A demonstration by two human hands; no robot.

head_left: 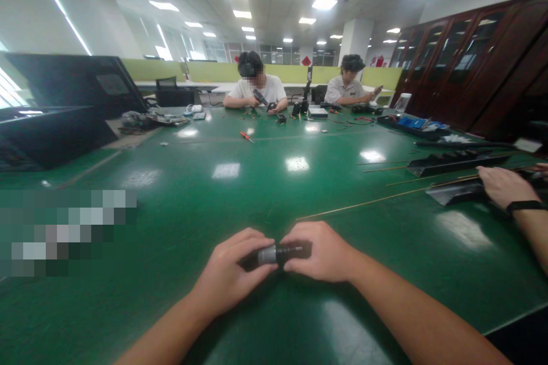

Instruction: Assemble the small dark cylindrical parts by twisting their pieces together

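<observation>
A small grey cylindrical part (pixel 268 255) with a black ribbed section and a thin metal pin lies sideways between my hands, above the green table (pixel 205 199). My left hand (pixel 233 271) is closed round its grey body, thumb below and fingers above. From the other side, my right hand (pixel 321 251) curls its thumb and fingers round the black ribbed section. The thin pin points to the right, into the hollow of my right hand. What touches the part's far side is hidden.
At the right, a co-worker's hand (pixel 507 185) rests on a dark metal channel (pixel 458 191); a long thin rod (pixel 363 203) reaches toward my hands. An orange screwdriver (pixel 245 136) lies farther back. Two people sit across the table. Cables and parts (pixel 149 120) lie back left.
</observation>
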